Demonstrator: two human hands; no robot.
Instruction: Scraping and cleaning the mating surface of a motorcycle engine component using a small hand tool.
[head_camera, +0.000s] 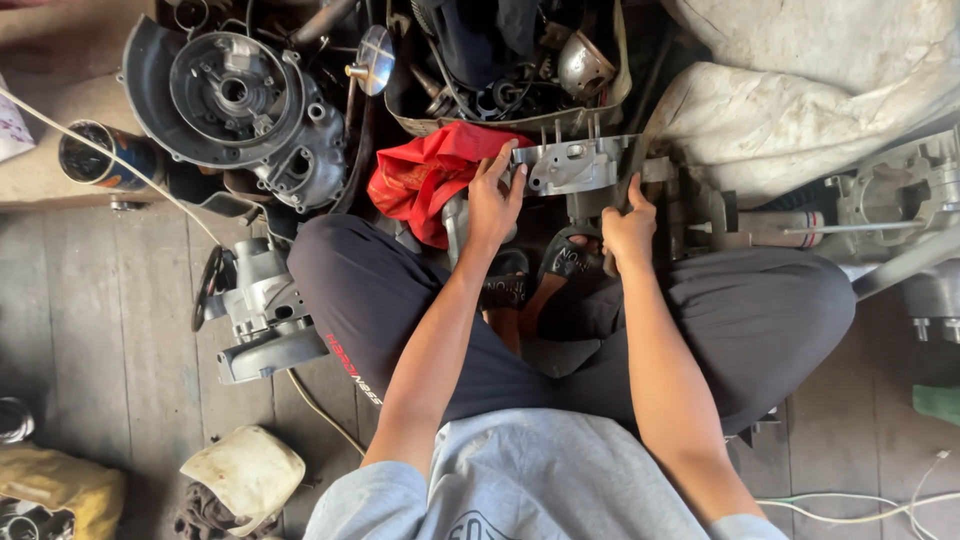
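I sit on the floor with my knees apart, in dark trousers and sandals. Between my feet stands a silver metal engine casing (572, 165) with several studs sticking up. My left hand (493, 201) grips its left end, fingers curled over the top edge. My right hand (629, 227) holds its right end, where a dark flat piece (626, 171) lies against the casing. A red cloth (425, 172) lies just left of the casing, touching my left hand.
A large engine cover (228, 100) and round mirror (374, 58) lie far left. A grey motor part (262, 305) rests by my left knee. A crate of parts (505, 65) sits beyond the casing. White sacks (810, 90), another casting (900, 190), a can (97, 155).
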